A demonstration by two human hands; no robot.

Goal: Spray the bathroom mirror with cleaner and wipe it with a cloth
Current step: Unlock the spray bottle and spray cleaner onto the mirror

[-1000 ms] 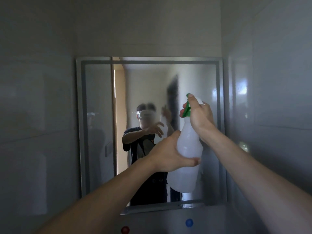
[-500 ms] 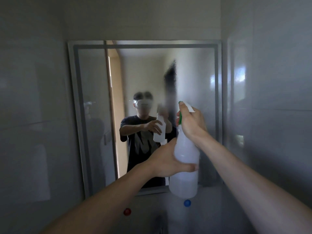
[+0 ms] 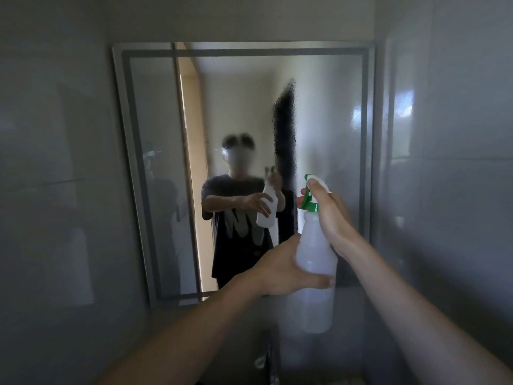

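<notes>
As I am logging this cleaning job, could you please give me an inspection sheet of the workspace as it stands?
Surface: mirror, wall-mounted; its right part looks misted with droplets, the left part reflects clearly.
Job's things: spray bottle, translucent white with a green trigger, held upright before the mirror; no cloth seen.
Clutter: nothing seen.
Grips: left hand holds the bottle's body; right hand grips its neck, a finger at the trigger.
Cables: nothing seen.
Surroundings: grey tiled walls on both sides; what looks like a tap shows dimly below.

No readable text, only a pale, blurred letter-like print [image 3: 240, 223] on the black T-shirt [image 3: 238, 258] reflected in the rectangular wall mirror [image 3: 155, 168]
</notes>
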